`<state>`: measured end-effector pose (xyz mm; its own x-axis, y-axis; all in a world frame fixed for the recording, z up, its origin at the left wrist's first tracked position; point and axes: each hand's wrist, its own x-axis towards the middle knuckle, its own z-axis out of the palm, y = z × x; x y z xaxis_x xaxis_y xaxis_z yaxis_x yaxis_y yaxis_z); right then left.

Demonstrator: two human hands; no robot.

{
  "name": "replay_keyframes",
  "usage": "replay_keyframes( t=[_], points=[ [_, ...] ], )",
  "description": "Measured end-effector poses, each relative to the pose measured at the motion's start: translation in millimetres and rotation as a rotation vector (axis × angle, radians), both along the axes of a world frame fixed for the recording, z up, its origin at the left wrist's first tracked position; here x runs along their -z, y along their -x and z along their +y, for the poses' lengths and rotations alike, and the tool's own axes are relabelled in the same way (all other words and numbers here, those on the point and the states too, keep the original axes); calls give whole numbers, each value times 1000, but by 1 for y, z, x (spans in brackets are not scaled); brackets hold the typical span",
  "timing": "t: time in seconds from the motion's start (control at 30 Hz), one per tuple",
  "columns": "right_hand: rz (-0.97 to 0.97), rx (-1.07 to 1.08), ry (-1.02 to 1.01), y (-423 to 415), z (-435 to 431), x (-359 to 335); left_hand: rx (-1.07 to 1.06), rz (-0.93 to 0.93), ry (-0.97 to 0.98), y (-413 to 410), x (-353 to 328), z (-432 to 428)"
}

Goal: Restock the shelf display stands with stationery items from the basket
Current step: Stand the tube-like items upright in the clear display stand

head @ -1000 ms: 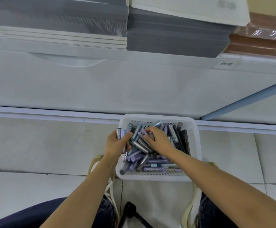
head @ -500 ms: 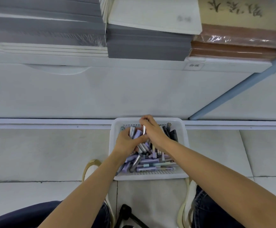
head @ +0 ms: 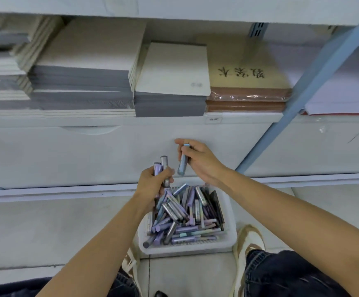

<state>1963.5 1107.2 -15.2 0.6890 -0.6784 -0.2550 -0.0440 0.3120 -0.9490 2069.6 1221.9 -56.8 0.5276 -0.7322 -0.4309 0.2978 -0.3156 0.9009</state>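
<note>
Both hands are raised out of the basket (head: 187,249) since the earlier frames, where they were dug into its contents. More of the shelf (head: 131,122) is now seen, stacked with paper pads (head: 88,61); no display stand is in view, so where the load must go cannot be told.

The basket is left on the floor (head: 45,221) against the shelf's lower edge, between the shoes, and is still heaped with stationery sticks (head: 180,217). It could be knocked over by a careless step.

A fanned bundle (head: 162,166) of purple and grey sticks is gripped in the left hand (head: 152,183) above the basket's far left corner. A single pale blue stick (head: 183,161) is pinched in the right hand (head: 200,159), just beside the bundle.

If the blue stick is pushed into the uneven bundle, the grip may be loosened and sticks dropped onto the floor.
</note>
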Motion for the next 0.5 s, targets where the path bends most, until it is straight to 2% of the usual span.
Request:
replay_keyframes(
  t=[0.13, 0.27, 0.37, 0.43, 0.5],
  points=[
    [-159, 80, 26, 9, -1, -34, 19, 236, 132, 4, -29, 0],
    [-240, 58, 24, 18, 1, -65, -32, 170, 206, 11, -61, -2],
    [-112, -57, 160, 27, -2, -91, -135, 80, 254, 3, -91, -6],
    [25, -164, 271, 34, -5, -111, -145, 8, 290, -4, -115, -9],
    [67, -212, 364, 38, -5, -129, -131, -27, 347, -6, -139, -12]
  ],
)
